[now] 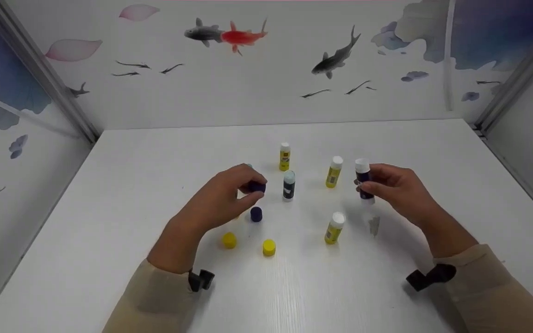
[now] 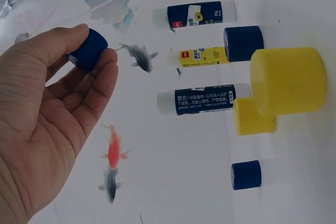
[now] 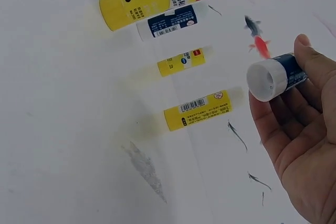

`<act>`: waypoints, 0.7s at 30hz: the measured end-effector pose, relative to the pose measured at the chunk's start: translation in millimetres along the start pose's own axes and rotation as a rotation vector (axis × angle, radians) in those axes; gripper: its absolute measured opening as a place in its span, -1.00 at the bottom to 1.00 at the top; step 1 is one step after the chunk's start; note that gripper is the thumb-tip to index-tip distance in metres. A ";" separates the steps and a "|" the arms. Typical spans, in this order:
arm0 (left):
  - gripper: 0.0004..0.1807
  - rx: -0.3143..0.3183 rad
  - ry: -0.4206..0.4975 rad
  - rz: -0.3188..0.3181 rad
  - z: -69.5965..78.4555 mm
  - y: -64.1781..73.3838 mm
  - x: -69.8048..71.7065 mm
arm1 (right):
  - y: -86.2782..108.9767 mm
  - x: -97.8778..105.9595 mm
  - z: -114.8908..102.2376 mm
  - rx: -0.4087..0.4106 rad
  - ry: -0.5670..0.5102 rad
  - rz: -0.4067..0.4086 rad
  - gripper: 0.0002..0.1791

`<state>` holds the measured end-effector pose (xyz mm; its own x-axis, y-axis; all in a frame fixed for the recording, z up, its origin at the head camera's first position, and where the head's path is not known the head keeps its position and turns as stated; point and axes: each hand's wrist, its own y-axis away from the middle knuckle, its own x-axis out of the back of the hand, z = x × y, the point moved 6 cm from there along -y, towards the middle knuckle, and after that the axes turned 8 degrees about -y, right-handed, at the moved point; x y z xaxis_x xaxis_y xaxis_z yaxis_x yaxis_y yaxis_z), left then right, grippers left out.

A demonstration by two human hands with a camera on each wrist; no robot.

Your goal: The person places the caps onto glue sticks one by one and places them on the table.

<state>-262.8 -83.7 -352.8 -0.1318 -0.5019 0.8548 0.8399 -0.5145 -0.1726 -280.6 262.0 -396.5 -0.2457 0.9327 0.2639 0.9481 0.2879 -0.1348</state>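
Observation:
My left hand (image 1: 222, 196) pinches a dark blue cap (image 2: 89, 50) between thumb and fingers, above the table. My right hand (image 1: 398, 189) holds a dark blue glue stick (image 1: 363, 179), its white top end up and its white base (image 3: 266, 80) towards the right wrist camera. Between the hands stands another dark blue glue stick (image 1: 288, 186) with a pale top. A further one is mostly hidden behind my left hand in the head view. Near that hand are a loose dark blue cap (image 1: 256, 214) and two yellow caps, one left (image 1: 229, 240) and one right (image 1: 269, 247).
Yellow glue sticks with white tops stand at the back (image 1: 285, 158), left of my right hand (image 1: 334, 173) and nearer the front (image 1: 335, 229). A grey smudge (image 1: 374, 226) marks the white table (image 1: 155, 185). Printed panels (image 1: 248, 83) enclose its back and sides.

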 end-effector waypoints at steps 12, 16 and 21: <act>-0.69 -0.085 -0.028 0.084 3.3 -1.0 -4.4 | 6.8 -10.4 -23.0 0.138 0.110 -0.023 -0.60; -0.70 -0.099 0.002 0.111 4.6 0.1 -4.5 | 10.4 -16.2 -32.8 0.198 0.133 -0.004 -0.59; -0.70 -0.142 0.012 0.181 8.8 1.9 -3.2 | 11.8 -22.5 -39.3 0.246 0.174 0.003 -0.53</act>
<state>-256.1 -77.0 -351.5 0.0078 -0.6026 0.7980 0.7679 -0.5076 -0.3908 -256.0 235.9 -366.5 -0.1845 0.8884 0.4204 0.8660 0.3492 -0.3579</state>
